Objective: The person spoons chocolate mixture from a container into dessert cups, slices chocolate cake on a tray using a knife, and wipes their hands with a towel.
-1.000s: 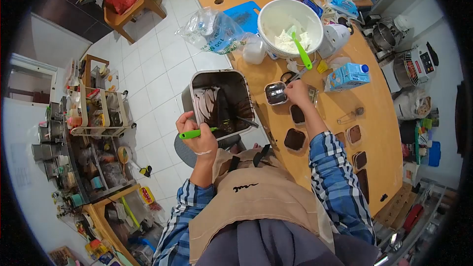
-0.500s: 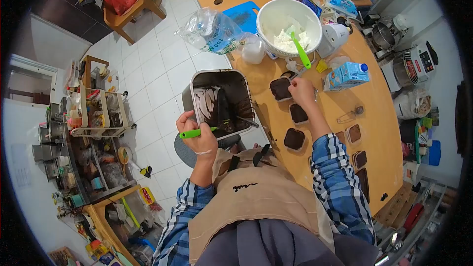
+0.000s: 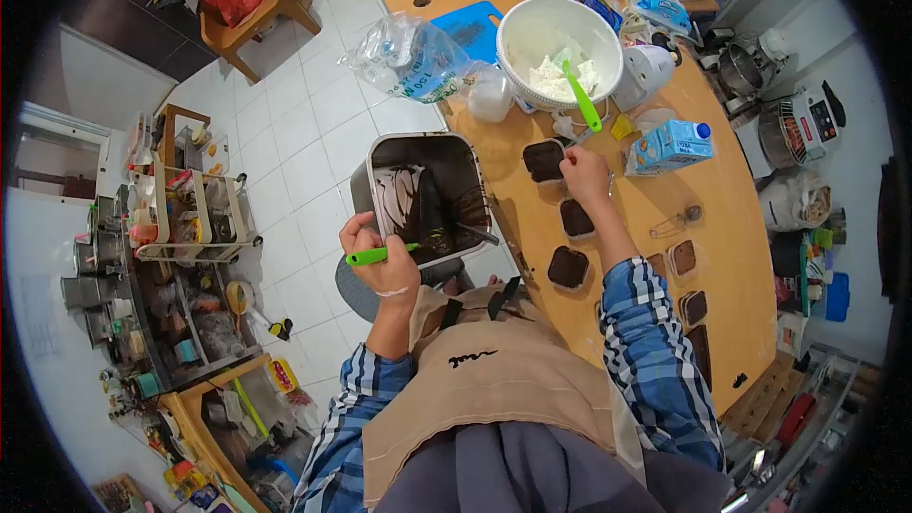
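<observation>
My left hand [image 3: 382, 266] is closed around a green-handled spatula [image 3: 366, 256] at the near-left rim of a deep metal pan [image 3: 370, 180]. Dark chocolate smears its inside, where a dark, coated blade and a metal handle rest. My right hand [image 3: 584, 173] is pinched at the right edge of a small clear cup of chocolate [image 3: 543, 161]; what its fingertips hold is hidden. Just below stand a second chocolate cup [image 3: 577, 218] and a third chocolate cup [image 3: 568, 268]. A thin metal handle shows beside my right hand.
A white bowl [image 3: 513, 38] with white cream and a green spatula [image 3: 581, 100] stands at the back. Right of my hand are a blue milk carton [image 3: 673, 147], a small wire strainer [image 3: 676, 221] and more filled cups. A plastic bag [image 3: 404, 57] lies by a blue board [image 3: 470, 30].
The chocolate cup by my right hand has shifted slightly away from me, and that hand has moved a little with it. My left hand and the pan stay nearly still.
</observation>
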Available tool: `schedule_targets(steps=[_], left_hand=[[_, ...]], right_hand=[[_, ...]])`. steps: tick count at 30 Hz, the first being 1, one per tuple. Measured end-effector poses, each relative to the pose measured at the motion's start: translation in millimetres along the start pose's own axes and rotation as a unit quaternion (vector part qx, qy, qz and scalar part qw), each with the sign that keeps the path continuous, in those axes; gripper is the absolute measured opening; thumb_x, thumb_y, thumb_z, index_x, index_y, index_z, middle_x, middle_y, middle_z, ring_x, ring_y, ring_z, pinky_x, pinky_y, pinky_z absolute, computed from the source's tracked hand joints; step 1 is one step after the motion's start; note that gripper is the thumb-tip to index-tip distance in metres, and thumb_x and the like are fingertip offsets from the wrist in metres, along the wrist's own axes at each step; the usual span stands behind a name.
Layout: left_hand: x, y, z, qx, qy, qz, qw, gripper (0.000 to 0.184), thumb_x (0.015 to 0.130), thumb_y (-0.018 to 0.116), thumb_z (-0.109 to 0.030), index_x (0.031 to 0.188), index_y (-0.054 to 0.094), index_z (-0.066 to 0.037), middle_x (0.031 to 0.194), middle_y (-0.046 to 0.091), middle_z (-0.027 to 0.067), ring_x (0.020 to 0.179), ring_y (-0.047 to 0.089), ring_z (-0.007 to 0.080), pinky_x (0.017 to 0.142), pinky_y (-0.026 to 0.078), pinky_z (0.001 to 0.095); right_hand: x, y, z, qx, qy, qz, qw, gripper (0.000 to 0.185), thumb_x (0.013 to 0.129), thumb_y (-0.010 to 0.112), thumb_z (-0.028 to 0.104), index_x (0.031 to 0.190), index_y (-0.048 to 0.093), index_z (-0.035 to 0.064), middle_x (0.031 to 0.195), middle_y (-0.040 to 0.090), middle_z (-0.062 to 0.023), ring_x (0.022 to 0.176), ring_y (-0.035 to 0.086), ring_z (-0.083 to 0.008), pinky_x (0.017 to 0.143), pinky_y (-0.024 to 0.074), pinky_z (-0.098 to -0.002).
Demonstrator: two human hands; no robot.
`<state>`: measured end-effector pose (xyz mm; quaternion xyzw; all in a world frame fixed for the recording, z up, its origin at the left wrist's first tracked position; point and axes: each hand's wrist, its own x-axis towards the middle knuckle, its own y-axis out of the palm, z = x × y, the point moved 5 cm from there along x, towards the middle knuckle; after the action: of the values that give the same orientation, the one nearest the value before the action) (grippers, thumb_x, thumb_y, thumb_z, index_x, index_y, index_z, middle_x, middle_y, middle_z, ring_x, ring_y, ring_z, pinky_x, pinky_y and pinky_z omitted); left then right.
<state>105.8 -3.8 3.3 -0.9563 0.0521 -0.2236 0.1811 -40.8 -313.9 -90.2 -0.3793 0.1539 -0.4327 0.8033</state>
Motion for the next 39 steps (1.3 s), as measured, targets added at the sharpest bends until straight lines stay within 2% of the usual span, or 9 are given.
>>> schedule_targets(steps=[1, 4, 7, 10, 13, 19, 22, 31, 39], left_hand=[[0, 0, 0, 0.000, -0.001, 0.000, 1.000, 0.017, 0.061, 0.046, 0.003, 0.053, 0.031, -0.001, 0.098, 0.048, 0.0163, 0.078, 0.045, 0.0189, 0.072, 0.038, 0.0308], [0, 1, 0, 0.000, 0.045, -0.015, 0.999, 0.013, 0.059, 0.043, 0.006, 0.057, 0.032, 0.000, 0.094, 0.048, 0.0156, 0.065, 0.038, 0.0171, 0.054, 0.030, 0.0286], [0, 1, 4, -0.008, 0.007, -0.001, 1.000, 0.017, 0.061, 0.046, 0.002, 0.054, 0.031, -0.001, 0.098, 0.048, 0.0155, 0.076, 0.043, 0.0175, 0.069, 0.037, 0.0297], [-1, 1, 10, -0.011, -0.005, -0.003, 1.000, 0.016, 0.061, 0.047, 0.002, 0.054, 0.032, 0.000, 0.097, 0.048, 0.0144, 0.071, 0.041, 0.0156, 0.063, 0.035, 0.0276], [-1, 2, 9, -0.002, 0.039, -0.013, 0.999, 0.014, 0.059, 0.043, 0.007, 0.057, 0.031, 0.000, 0.095, 0.048, 0.0162, 0.069, 0.040, 0.0184, 0.056, 0.032, 0.0297], [1, 1, -4, 0.015, 0.052, -0.008, 0.999, 0.013, 0.059, 0.043, 0.006, 0.058, 0.032, 0.000, 0.095, 0.048, 0.0159, 0.067, 0.039, 0.0181, 0.056, 0.031, 0.0299], [1, 1, -4, 0.014, 0.020, -0.001, 1.000, 0.017, 0.061, 0.045, 0.004, 0.053, 0.031, 0.000, 0.096, 0.049, 0.0168, 0.073, 0.044, 0.0182, 0.065, 0.037, 0.0294], [0, 2, 2, 0.009, 0.039, -0.014, 0.999, 0.011, 0.059, 0.043, 0.005, 0.057, 0.034, 0.000, 0.095, 0.049, 0.0155, 0.065, 0.040, 0.0181, 0.054, 0.032, 0.0296], [0, 0, 3, 0.030, 0.034, -0.012, 0.999, 0.012, 0.059, 0.043, 0.005, 0.057, 0.033, 0.000, 0.094, 0.049, 0.0162, 0.068, 0.042, 0.0199, 0.055, 0.033, 0.0303]], right_hand=[[0, -1, 0, -0.001, -0.006, -0.007, 1.000, 0.016, 0.072, 0.057, 0.015, 0.079, 0.060, 0.0013, 0.074, 0.061, -0.0183, 0.071, 0.059, -0.0344, 0.065, 0.0463, -0.0413], [0, -1, 0, -0.010, -0.015, -0.012, 1.000, 0.016, 0.072, 0.057, 0.015, 0.079, 0.060, 0.0015, 0.074, 0.061, -0.0182, 0.070, 0.060, -0.0341, 0.065, 0.0465, -0.0412], [1, 0, -2, -0.017, -0.008, -0.008, 1.000, 0.016, 0.071, 0.057, 0.015, 0.079, 0.061, 0.0017, 0.074, 0.061, -0.0184, 0.071, 0.060, -0.0342, 0.066, 0.0465, -0.0413], [1, 2, -5, -0.032, 0.000, -0.002, 0.999, 0.015, 0.071, 0.057, 0.015, 0.078, 0.060, 0.0018, 0.075, 0.061, -0.0184, 0.072, 0.059, -0.0345, 0.066, 0.0462, -0.0417], [2, 3, -6, -0.044, 0.001, 0.007, 0.999, 0.014, 0.072, 0.057, 0.015, 0.075, 0.059, 0.0016, 0.074, 0.060, -0.0184, 0.073, 0.059, -0.0353, 0.067, 0.0455, -0.0423], [0, -1, -2, -0.053, 0.002, 0.013, 0.999, 0.012, 0.071, 0.056, 0.013, 0.071, 0.056, 0.0007, 0.071, 0.058, -0.0194, 0.071, 0.057, -0.0366, 0.066, 0.0442, -0.0435], [1, -1, -2, -0.050, -0.013, -0.003, 0.999, 0.012, 0.071, 0.056, 0.012, 0.071, 0.056, 0.0005, 0.071, 0.058, -0.0199, 0.071, 0.057, -0.0367, 0.065, 0.0442, -0.0437], [0, -1, -5, -0.031, 0.016, -0.002, 0.999, 0.014, 0.071, 0.057, 0.014, 0.073, 0.058, 0.0004, 0.073, 0.059, -0.0199, 0.071, 0.058, -0.0366, 0.064, 0.0454, -0.0430], [0, 5, -21, 0.071, 0.045, -0.027, 0.996, 0.018, 0.072, 0.059, 0.014, 0.085, 0.063, 0.0013, 0.073, 0.063, -0.0151, 0.068, 0.062, -0.0269, 0.063, 0.0470, -0.0356]])
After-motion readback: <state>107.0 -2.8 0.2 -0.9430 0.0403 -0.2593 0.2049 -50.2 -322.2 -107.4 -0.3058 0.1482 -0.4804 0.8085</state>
